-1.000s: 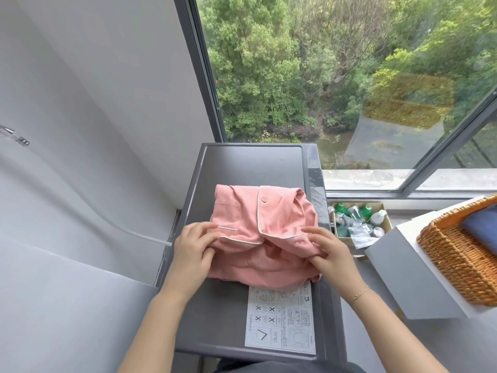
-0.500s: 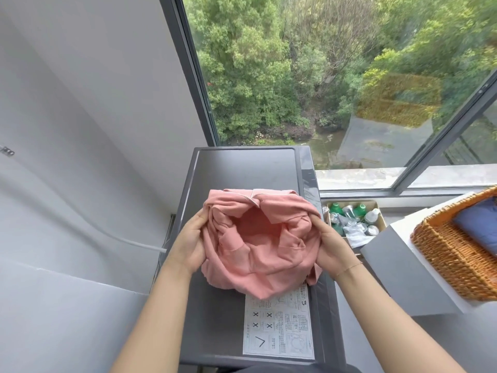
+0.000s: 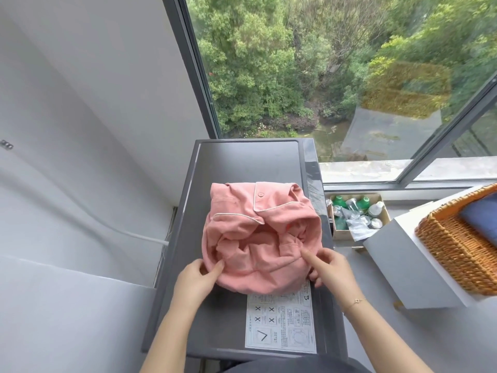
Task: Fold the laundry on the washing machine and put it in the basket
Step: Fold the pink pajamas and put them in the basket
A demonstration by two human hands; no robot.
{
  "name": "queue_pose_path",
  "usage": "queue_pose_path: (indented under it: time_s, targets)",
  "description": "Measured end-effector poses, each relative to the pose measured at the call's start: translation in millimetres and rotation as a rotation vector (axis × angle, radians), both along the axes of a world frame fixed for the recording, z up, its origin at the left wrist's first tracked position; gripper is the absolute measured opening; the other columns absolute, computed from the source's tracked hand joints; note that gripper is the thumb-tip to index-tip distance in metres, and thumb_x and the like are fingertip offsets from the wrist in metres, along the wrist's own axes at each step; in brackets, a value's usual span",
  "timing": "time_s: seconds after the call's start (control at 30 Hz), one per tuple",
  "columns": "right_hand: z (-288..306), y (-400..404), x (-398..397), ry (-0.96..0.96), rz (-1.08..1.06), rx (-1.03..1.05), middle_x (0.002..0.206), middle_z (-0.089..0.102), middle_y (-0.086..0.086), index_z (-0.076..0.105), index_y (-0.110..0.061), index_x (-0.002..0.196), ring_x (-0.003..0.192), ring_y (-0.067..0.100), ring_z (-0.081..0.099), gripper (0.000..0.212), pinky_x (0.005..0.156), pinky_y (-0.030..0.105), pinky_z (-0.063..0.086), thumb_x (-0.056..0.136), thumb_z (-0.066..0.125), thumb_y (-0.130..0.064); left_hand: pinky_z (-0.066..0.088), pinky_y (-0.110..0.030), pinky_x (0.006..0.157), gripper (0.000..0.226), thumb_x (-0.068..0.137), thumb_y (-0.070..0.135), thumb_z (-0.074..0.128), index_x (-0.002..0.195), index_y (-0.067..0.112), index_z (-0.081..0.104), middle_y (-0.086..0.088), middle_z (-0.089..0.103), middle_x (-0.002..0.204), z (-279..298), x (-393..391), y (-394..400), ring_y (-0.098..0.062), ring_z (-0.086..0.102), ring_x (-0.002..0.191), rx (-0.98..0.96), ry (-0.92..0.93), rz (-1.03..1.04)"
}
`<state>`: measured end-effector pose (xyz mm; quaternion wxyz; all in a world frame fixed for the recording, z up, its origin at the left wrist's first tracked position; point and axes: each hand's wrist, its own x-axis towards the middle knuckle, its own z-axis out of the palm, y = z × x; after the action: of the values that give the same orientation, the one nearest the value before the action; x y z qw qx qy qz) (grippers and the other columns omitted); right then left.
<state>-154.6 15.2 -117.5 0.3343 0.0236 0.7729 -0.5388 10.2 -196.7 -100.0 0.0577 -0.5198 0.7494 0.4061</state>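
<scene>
Pink garment [image 3: 258,238] lowered again, both hands nearer.

Soft matt pink cloth garment [image 3: 258,235], smooth grey washing machine [image 3: 242,162], rough woven wicker basket [image 3: 457,254]

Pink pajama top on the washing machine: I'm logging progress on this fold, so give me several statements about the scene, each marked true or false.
1. The pink pajama top lies on the washing machine. True.
2. The wicker basket is empty. False: a dark blue folded item already lies in it.
3. Both hands touch the top: left hand at its near left edge, right hand at its near right. True.
4. The top covers the whole instruction sticker. False: only the sticker's far edge is covered.
5. The cardboard box of bottles stands on the washing machine. False: it stands beside it, under the window.
</scene>
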Motion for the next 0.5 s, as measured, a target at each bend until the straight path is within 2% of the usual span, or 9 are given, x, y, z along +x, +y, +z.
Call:
queue_pose_path:
  time_s: [0.03, 0.1, 0.17, 0.23, 0.3, 0.37, 0.43, 0.5]
  targets:
    - [1.0, -1.3, 1.3, -0.038, -0.012, -0.062, 0.061, 0.055, 0.009, 0.061, 0.008, 0.086, 0.042, 0.008, 0.053, 0.028, 0.038, 0.021, 0.044, 0.088, 0.067, -0.019, 0.054, -0.041, 0.079, 0.041, 0.075, 0.055, 0.061, 0.08, 0.015, 0.064, -0.002, 0.07, 0.076, 0.4, -0.8, -0.1, -0.026, 0.068, 0.082, 0.027, 0.048, 0.018]
    - [6.5, -5.2, -0.7, -0.111, -0.062, -0.203, 0.058, 0.054, 0.007, 0.061, 0.001, 0.083, 0.04, 0.01, 0.052, 0.015, 0.037, 0.02, 0.043, 0.092, 0.06, -0.011, 0.056, -0.047, 0.079, 0.033, 0.075, 0.045, 0.059, 0.078, 0.012, 0.066, -0.008, 0.072, 0.077, 7.8, -6.8, 1.3, -0.03, 0.07, 0.08, 0.08, 0.223, 0.117]
    - [17.1, -9.1, -6.8, -0.183, -0.152, -0.376, 0.06, 0.057, 0.004, 0.058, -0.007, 0.083, 0.044, 0.01, 0.056, 0.013, 0.04, 0.02, 0.045, 0.094, 0.054, -0.004, 0.059, -0.038, 0.072, 0.014, 0.09, 0.023, 0.06, 0.086, 0.011, 0.065, -0.007, 0.073, 0.079, 22.1, -18.7, 1.7, -0.025, 0.071, 0.079, 0.273, 0.502, 0.306]
    - [28.0, -12.8, -18.1, -0.233, -0.273, -0.578, 0.072, 0.065, 0.005, 0.059, -0.008, 0.09, 0.058, 0.009, 0.063, 0.015, 0.054, 0.02, 0.054, 0.094, 0.049, 0.002, 0.059, -0.024, 0.064, 0.017, 0.1, 0.013, 0.046, 0.096, 0.012, 0.063, -0.003, 0.074, 0.084, 41.9, -31.8, -2.1, -0.013, 0.072, 0.074, 0.536, 0.796, 0.459]
    - [39.1, -17.3, -30.2, -0.265, -0.364, -0.754, 0.079, 0.069, 0.005, 0.061, -0.007, 0.096, 0.07, 0.011, 0.067, 0.02, 0.066, 0.021, 0.057, 0.094, 0.046, 0.005, 0.059, -0.025, 0.067, 0.023, 0.101, 0.014, 0.039, 0.105, 0.012, 0.061, -0.005, 0.073, 0.096, 56.7, -40.9, -7.0, -0.011, 0.071, 0.082, 0.713, 1.056, 0.508]
    - [45.9, -21.2, -37.7, -0.325, -0.421, -0.902, 0.082, 0.07, 0.004, 0.061, -0.007, 0.098, 0.073, 0.011, 0.068, 0.021, 0.069, 0.022, 0.057, 0.093, 0.043, 0.005, 0.059, -0.03, 0.068, 0.026, 0.098, 0.013, 0.039, 0.107, 0.01, 0.064, -0.006, 0.073, 0.101, 64.3, -47.5, -9.3, -0.013, 0.071, 0.086, 0.851, 1.229, 0.553]
    - [44.7, -21.9, -35.8, -0.379, -0.418, -0.906, 0.08, 0.068, 0.003, 0.06, -0.008, 0.094, 0.07, 0.011, 0.067, 0.021, 0.066, 0.022, 0.057, 0.094, 0.041, 0.003, 0.059, -0.033, 0.07, 0.029, 0.09, 0.012, 0.044, 0.101, 0.005, 0.07, -0.01, 0.073, 0.099, 51.3, -51.1, -8.0, -0.016, 0.071, 0.086, 1.034, 1.313, 0.68]
    - [30.2, -16.6, -25.4, -0.323, -0.34, -0.603, 0.076, 0.062, 0.007, 0.058, -0.007, 0.091, 0.066, 0.017, 0.062, 0.02, 0.058, 0.023, 0.057, 0.093, 0.042, 0.005, 0.059, -0.028, 0.064, 0.028, 0.09, 0.004, 0.044, 0.108, 0.003, 0.065, -0.012, 0.071, 0.098, 23.5, -46.9, -1.0, -0.017, 0.07, 0.081, 1.039, 1.199, 0.808]
